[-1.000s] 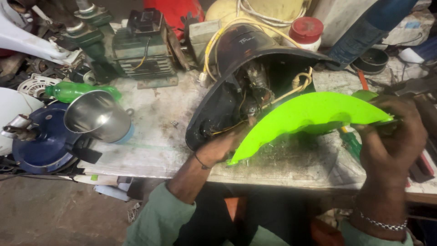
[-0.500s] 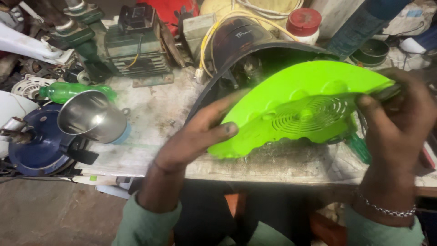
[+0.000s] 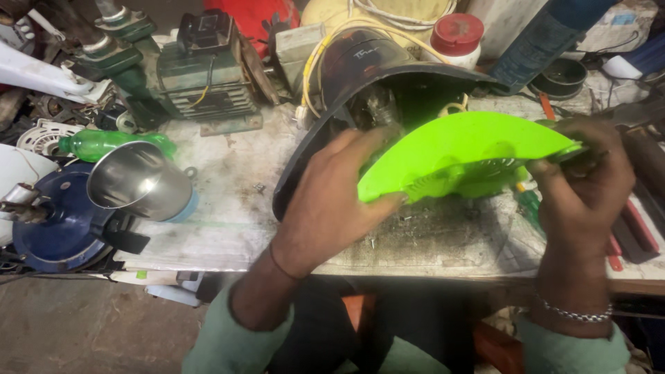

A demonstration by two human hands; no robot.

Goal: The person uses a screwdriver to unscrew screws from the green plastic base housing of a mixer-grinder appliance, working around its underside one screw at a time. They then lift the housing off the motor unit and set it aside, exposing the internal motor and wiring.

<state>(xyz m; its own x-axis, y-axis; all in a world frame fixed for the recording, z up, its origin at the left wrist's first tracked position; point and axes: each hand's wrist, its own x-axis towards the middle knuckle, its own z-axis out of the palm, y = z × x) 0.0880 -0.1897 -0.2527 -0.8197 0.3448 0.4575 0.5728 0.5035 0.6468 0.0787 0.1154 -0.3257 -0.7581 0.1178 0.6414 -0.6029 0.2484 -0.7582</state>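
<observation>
Green plastic cover, a thin moulded half-disc with ribs and a round grille on its underside, hangs tilted above the table, just in front of the open black appliance housing. It looks light and stiff, though probably a little springy across its wide face, and its smooth skin could slip; the rim seems the safest place to take it, which is where both hands have it. The left hand is clenched on the cover's left edge, thumb on top and fingers underneath. The right hand pinches the right tip; whether something else is also caught in that grip I cannot tell.

Far left of the cover, a green plastic bottle lies on its side, its label too small to make out, with a shiny steel jar tipped over just beside it. Behind the cover sits a white tub with a round red lid. To the right of that a tall blue can leans, its markings not legible.
</observation>
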